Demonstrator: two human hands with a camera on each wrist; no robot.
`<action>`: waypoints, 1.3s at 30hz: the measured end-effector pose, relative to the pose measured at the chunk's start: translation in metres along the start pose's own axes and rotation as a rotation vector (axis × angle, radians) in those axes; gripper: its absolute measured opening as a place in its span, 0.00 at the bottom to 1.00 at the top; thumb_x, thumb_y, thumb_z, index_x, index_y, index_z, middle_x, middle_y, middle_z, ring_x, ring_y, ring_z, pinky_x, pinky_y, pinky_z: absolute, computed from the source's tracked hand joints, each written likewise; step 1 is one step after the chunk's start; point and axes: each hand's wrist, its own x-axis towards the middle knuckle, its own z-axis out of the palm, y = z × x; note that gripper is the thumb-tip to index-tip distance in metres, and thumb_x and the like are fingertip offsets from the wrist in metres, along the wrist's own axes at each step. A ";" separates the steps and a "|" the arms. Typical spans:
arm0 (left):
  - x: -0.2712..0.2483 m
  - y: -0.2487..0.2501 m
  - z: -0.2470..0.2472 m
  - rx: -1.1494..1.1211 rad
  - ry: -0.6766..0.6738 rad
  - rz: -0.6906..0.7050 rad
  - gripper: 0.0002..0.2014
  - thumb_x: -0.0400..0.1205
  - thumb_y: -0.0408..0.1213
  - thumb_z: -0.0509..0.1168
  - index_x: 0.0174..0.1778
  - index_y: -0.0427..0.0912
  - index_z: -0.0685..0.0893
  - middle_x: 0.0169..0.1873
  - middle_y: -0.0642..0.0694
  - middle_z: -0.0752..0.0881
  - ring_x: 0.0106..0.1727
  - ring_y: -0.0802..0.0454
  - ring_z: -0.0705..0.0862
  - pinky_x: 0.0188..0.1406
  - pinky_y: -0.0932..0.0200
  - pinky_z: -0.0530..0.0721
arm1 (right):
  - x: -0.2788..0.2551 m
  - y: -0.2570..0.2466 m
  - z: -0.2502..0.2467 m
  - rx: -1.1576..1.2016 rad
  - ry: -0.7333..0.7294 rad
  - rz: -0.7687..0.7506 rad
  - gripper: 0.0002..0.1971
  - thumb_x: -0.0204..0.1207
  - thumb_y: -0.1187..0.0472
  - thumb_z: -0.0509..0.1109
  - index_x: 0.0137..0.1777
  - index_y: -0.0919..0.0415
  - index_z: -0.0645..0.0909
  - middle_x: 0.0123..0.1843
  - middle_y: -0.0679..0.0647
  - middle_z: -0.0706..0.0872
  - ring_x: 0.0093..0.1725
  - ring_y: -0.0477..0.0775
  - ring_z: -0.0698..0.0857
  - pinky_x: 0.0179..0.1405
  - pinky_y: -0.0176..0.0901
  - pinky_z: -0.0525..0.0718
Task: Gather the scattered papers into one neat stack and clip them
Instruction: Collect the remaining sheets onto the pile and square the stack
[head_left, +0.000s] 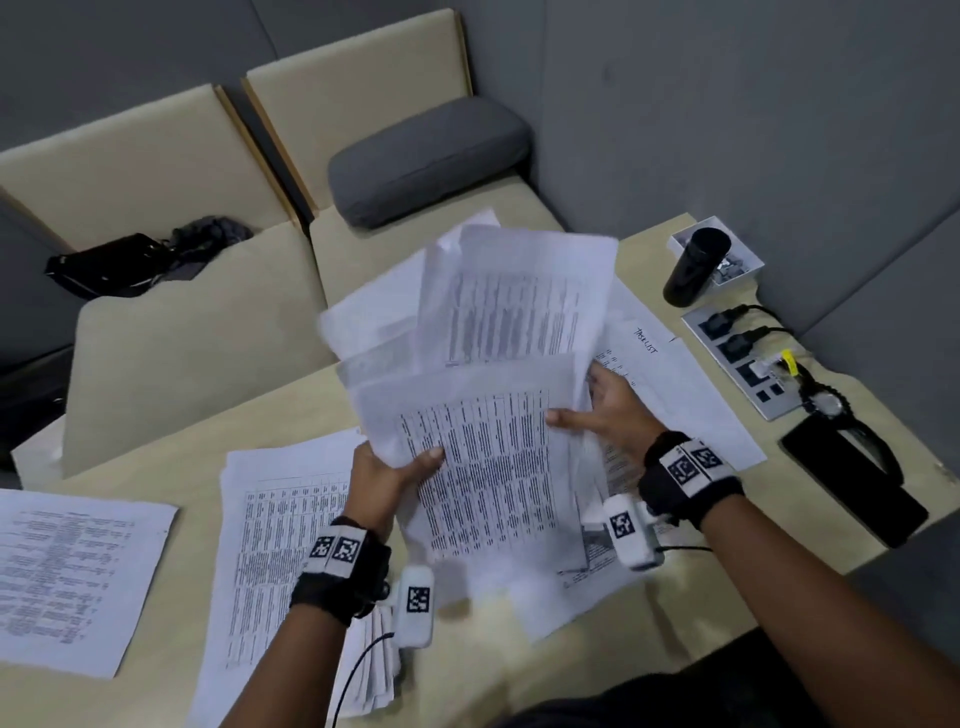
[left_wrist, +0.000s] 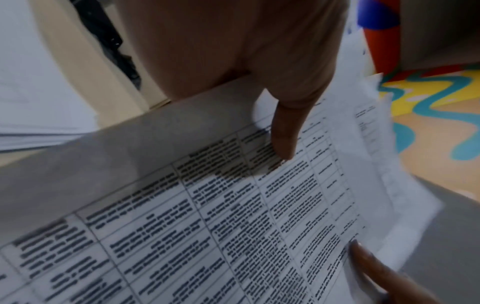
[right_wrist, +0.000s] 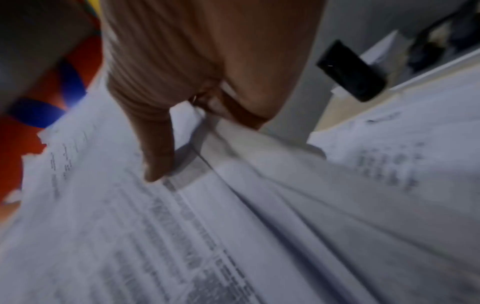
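Observation:
A fanned bundle of printed papers (head_left: 483, 395) is lifted off the beige table (head_left: 171, 467), its sheets splayed and uneven. My left hand (head_left: 395, 467) grips the bundle's left edge, thumb on the top printed sheet (left_wrist: 233, 205). My right hand (head_left: 602, 410) grips the right edge, thumb on top and fingers hidden behind the sheets (right_wrist: 233, 226). More sheets lie flat: one (head_left: 275, 545) under my left forearm, one (head_left: 72, 577) at the far left, a "Task list" sheet (head_left: 670, 379) to the right. A small white box of clips (head_left: 732, 260) stands at the back right.
A black cylinder (head_left: 693, 270) stands by the clip box. A power strip (head_left: 748, 364) with plugs, a wristwatch (head_left: 826, 400) and a black phone (head_left: 852, 483) line the table's right side. Beyond the table are a beige sofa (head_left: 171, 338), a grey cushion (head_left: 426, 161) and a black bag (head_left: 119, 265).

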 end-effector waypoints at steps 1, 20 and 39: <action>0.001 0.007 -0.001 -0.033 0.008 0.011 0.17 0.65 0.29 0.82 0.46 0.29 0.87 0.44 0.27 0.89 0.45 0.37 0.89 0.50 0.34 0.88 | -0.001 -0.012 0.004 -0.056 0.019 -0.054 0.27 0.59 0.60 0.84 0.59 0.54 0.82 0.59 0.50 0.90 0.60 0.45 0.88 0.67 0.49 0.82; -0.020 0.056 -0.001 -0.076 -0.023 0.276 0.19 0.64 0.34 0.80 0.51 0.52 0.91 0.49 0.48 0.92 0.54 0.45 0.88 0.60 0.39 0.85 | -0.019 -0.042 0.031 -0.075 0.191 -0.215 0.19 0.60 0.64 0.86 0.51 0.61 0.87 0.47 0.54 0.93 0.50 0.50 0.92 0.55 0.54 0.89; 0.026 0.020 -0.022 0.518 0.224 0.176 0.10 0.77 0.28 0.71 0.31 0.34 0.79 0.26 0.42 0.82 0.29 0.47 0.77 0.30 0.53 0.77 | 0.016 0.065 -0.020 -0.241 0.336 0.079 0.16 0.69 0.73 0.77 0.54 0.56 0.86 0.49 0.54 0.91 0.53 0.57 0.89 0.55 0.48 0.88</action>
